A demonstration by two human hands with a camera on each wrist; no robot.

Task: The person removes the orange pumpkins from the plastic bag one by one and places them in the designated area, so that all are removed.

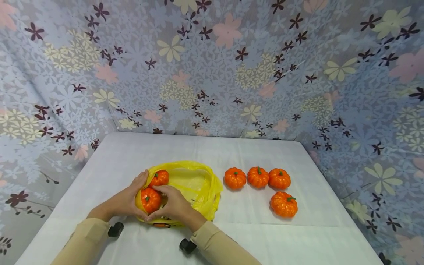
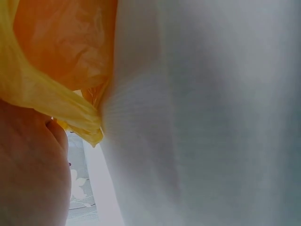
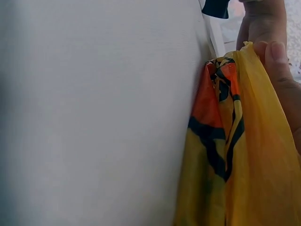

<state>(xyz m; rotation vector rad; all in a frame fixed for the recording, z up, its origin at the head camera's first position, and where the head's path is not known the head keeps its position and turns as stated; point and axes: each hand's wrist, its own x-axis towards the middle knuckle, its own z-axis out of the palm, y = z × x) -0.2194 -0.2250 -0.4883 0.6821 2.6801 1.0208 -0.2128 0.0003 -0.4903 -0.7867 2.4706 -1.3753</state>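
The bag [image 1: 216, 186] is formed of thin, see-through plastic film, glossy and crumpled into soft folds, with dark and orange print carried on its slick surface, while the pumpkins [image 1: 235, 179] are finished in a smooth, shiny skin over ribbed sides, plastic-like in look and marked by small bright highlights. The bench [image 1: 251, 239] is covered in matt white sheeting, lightly creased and cloth-like, and is backed by a dull, printed fabric curtain [image 1: 215, 73]; matt woven cloth is seen in the sleeves [image 1: 225, 244].
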